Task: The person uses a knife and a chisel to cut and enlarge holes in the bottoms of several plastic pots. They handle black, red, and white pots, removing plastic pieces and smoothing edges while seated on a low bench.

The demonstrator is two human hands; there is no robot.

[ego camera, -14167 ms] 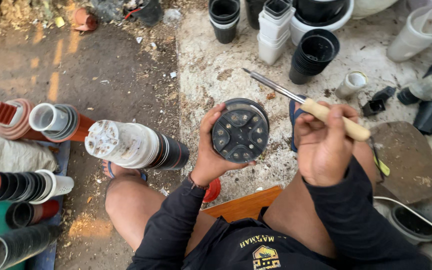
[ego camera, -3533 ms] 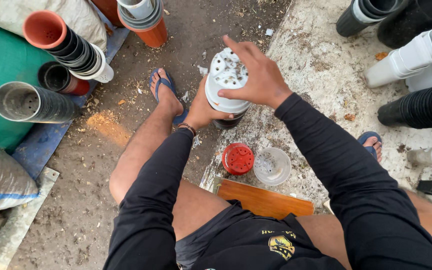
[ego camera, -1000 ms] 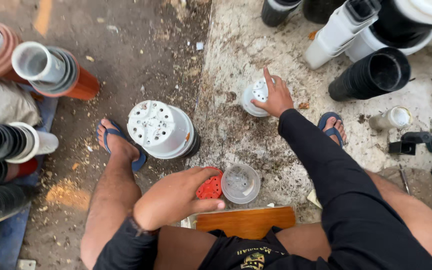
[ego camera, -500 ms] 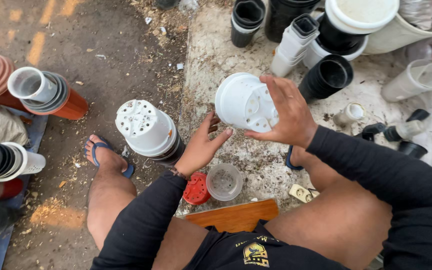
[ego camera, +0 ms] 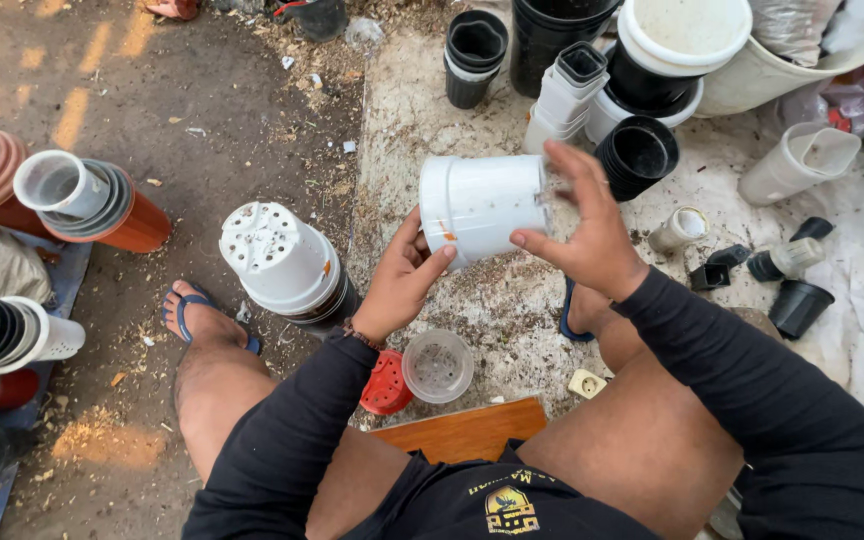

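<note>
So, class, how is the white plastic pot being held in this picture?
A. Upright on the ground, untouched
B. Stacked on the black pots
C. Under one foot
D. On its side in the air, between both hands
D: the white pot lies sideways above the ground, with the left hand at its rim end and the right hand at its base end.

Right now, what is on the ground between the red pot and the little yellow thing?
In the head view, a small clear pot sits between the red pot and the yellow piece; past it is only gritty ground.
</note>
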